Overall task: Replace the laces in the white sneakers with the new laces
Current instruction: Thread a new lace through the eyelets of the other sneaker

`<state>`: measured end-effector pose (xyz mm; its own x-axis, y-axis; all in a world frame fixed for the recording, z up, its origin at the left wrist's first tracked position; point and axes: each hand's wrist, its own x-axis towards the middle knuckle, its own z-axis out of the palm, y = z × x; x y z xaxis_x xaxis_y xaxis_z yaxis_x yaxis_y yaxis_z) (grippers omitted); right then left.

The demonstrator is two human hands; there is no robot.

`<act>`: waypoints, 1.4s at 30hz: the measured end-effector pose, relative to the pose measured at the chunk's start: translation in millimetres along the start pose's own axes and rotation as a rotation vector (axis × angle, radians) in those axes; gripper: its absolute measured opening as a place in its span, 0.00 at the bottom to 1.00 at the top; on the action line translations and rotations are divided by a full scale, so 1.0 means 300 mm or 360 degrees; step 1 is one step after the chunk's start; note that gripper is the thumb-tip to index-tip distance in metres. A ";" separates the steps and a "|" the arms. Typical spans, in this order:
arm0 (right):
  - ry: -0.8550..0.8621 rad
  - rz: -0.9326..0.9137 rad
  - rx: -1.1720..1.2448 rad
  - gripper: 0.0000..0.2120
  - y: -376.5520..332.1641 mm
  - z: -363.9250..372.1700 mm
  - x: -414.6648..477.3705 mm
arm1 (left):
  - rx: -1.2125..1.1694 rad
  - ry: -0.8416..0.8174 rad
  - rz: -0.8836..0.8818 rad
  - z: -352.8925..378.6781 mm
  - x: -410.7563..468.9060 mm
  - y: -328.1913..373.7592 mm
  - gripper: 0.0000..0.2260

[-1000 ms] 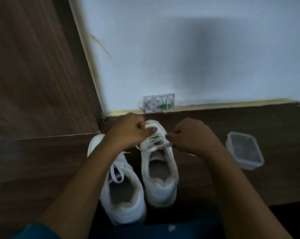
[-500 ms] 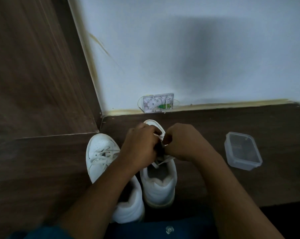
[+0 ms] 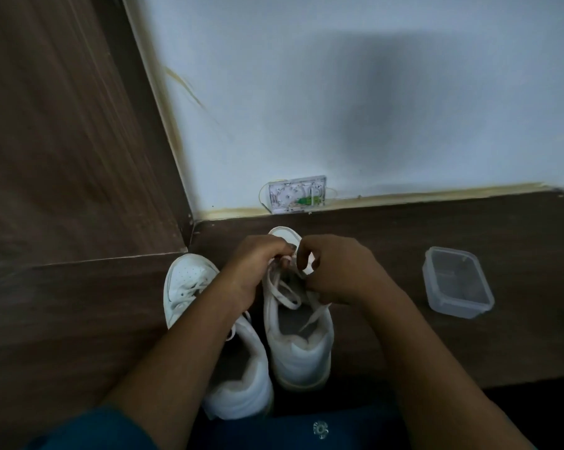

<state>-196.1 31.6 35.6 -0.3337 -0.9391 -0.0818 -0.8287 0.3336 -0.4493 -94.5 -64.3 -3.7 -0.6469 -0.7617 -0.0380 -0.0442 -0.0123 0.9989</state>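
In the head view, the left hand [image 3: 257, 271] and the right hand [image 3: 335, 271] were curled over the front of one white sneaker [image 3: 298, 352], both pinching its white lace [image 3: 285, 297] between them. This sneaker stood on the dark floor [image 3: 404, 248] just beside the other sneaker [image 3: 189, 287], its long axis pointing toe-first toward the wall [image 3: 339, 92].

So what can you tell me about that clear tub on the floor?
The tub is small, rectangular, round-cornered, of clear plastic with a thicker rim. It stands upright on the dark wooden floor, right of the sneakers and apart from them; only the floor touches it. Nothing shows inside; a lid cannot be told.
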 end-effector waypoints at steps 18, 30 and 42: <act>0.0028 0.0413 0.1408 0.10 -0.020 0.012 0.028 | 0.0580 -0.0316 0.0226 -0.018 0.002 -0.002 0.09; 0.0479 -0.0166 0.0077 0.04 -0.003 0.032 0.018 | -0.0196 -0.0277 -0.0015 -0.016 -0.012 0.040 0.11; 0.0551 0.0007 0.2110 0.07 -0.039 -0.049 -0.014 | -0.0060 -0.0092 0.0041 0.002 -0.003 0.025 0.13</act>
<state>-191.6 32.8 54.3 -0.5915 -0.8047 0.0509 0.1544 -0.1750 -0.9724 -94.8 -63.1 3.7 -0.6902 -0.7235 -0.0125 0.0012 -0.0185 0.9998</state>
